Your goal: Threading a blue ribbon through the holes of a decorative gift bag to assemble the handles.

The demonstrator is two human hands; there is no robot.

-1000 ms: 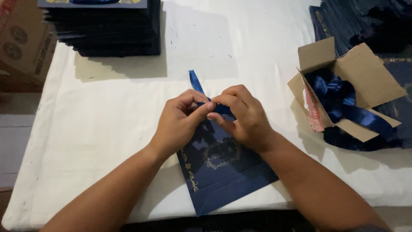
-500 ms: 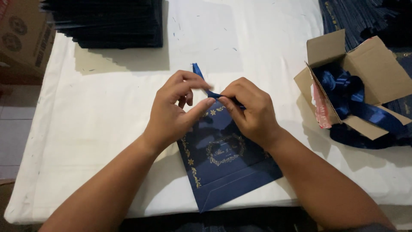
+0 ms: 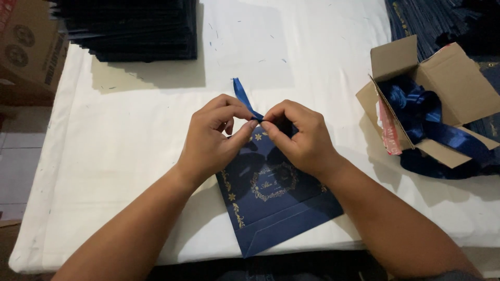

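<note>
At table centre, left hand [image 3: 211,140] and right hand [image 3: 299,138] both pinch a thin blue satin ribbon [image 3: 244,98] over a flat navy gold-printed paper bag [image 3: 276,208]; the slick ribbon could slip free if the pinch loosens.

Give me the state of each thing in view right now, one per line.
Left hand: pinching the ribbon.
Right hand: pinching the ribbon.
Ribbon: blue, one end sticking up beyond the fingers.
Bag: dark blue with gold print, lying flat on the table.
Box: cardboard, flaps open, blue ribbons inside.
Stack: dark flat items piled at the far left.
Table: covered in white cloth.
</note>
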